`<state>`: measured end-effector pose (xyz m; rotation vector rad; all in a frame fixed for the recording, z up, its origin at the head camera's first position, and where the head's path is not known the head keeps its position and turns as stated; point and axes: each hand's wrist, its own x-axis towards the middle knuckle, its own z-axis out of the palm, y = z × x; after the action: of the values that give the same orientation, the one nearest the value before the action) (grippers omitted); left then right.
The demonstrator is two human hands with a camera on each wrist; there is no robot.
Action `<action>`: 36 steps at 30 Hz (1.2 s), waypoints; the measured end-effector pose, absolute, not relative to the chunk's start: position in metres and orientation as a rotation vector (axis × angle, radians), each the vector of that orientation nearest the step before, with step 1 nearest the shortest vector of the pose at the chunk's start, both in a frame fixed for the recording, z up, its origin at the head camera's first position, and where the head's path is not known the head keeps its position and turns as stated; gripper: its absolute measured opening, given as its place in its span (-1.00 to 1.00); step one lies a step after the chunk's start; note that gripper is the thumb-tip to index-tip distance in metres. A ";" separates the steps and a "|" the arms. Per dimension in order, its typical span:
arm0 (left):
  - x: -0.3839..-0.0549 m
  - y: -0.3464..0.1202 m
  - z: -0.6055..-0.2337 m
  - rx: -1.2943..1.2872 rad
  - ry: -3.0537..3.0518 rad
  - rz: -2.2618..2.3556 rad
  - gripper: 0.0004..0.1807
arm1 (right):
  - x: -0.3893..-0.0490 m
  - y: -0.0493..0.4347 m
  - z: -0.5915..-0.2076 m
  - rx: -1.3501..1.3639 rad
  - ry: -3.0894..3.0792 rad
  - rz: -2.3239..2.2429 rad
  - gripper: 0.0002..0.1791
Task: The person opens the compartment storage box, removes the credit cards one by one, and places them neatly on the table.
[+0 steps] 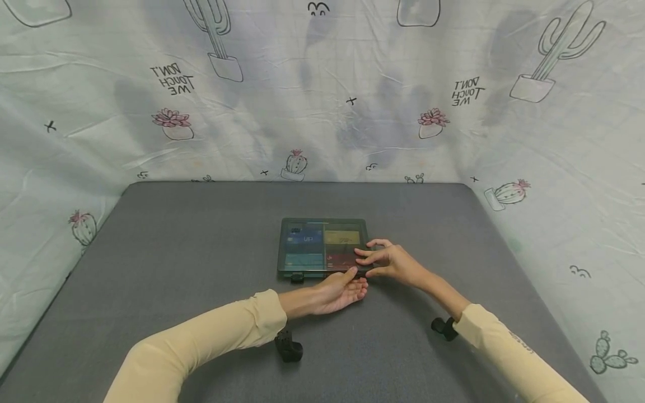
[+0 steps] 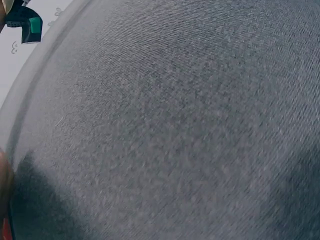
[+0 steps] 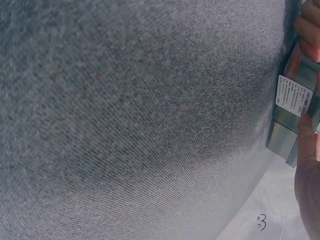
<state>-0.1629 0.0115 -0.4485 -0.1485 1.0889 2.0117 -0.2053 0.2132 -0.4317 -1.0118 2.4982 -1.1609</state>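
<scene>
A dark see-through plastic case (image 1: 302, 253) lies closed on the grey table, with blue, yellow, teal and red card-like pieces showing in its compartments. At its front right edge my left hand (image 1: 337, 294) is turned palm up; the straight thumb touches the edge and the loosely bent fingers sit in front. My right hand (image 1: 400, 264) holds the right front corner, fingers over the lid and side, thumb low at the front. In the right wrist view, a finger of it lies along the case's side (image 3: 285, 115), by a white label (image 3: 295, 95). The left wrist view shows mostly tabletop.
A black latch (image 1: 297, 278) sticks out at the case's front left. The grey table (image 1: 201, 224) ends at a white cactus-print cloth (image 1: 322, 112) behind and at the sides. Black wrist devices (image 1: 289, 348) hang below both sleeves.
</scene>
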 end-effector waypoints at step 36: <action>-0.147 -0.037 -0.427 0.295 1.652 1.565 -0.66 | -0.192 0.209 -0.446 -1.223 2.733 -1.066 -0.57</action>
<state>-0.1467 -0.0367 -0.4267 0.2954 1.6520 1.5649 -0.1917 0.2092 -0.4465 -1.2229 2.7327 -1.0659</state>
